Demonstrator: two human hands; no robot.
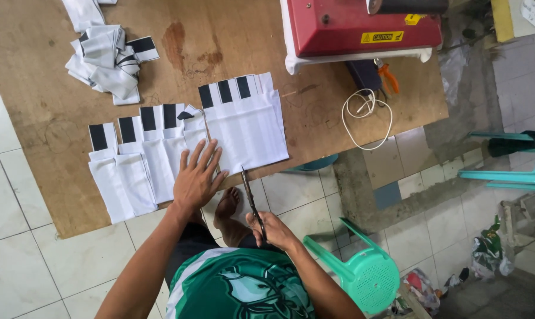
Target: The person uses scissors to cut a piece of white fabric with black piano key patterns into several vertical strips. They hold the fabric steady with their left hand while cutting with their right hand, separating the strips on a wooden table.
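Head camera view: the left hand [195, 178] is laid flat, fingers spread, on a row of white cloth strips [161, 155] with black bands at their far ends, pressed down near the table edge and gripping nothing. The scissors [251, 199] are grasped in the right hand [275, 229], fingers closed about the handles, and the blades are pointed toward the near edge of the larger white cloth piece [251, 125], just beside the left hand. The strips are spread side by side on the brown wooden table [54, 112]. A heap of cut strips [109, 59] is seen at the table's far left, well apart from the hands. A red machine [362, 26] is set at the far edge, with a coiled white cable [367, 115] near it. A green plastic stool [362, 269] is seen on the tiled floor beside the person.
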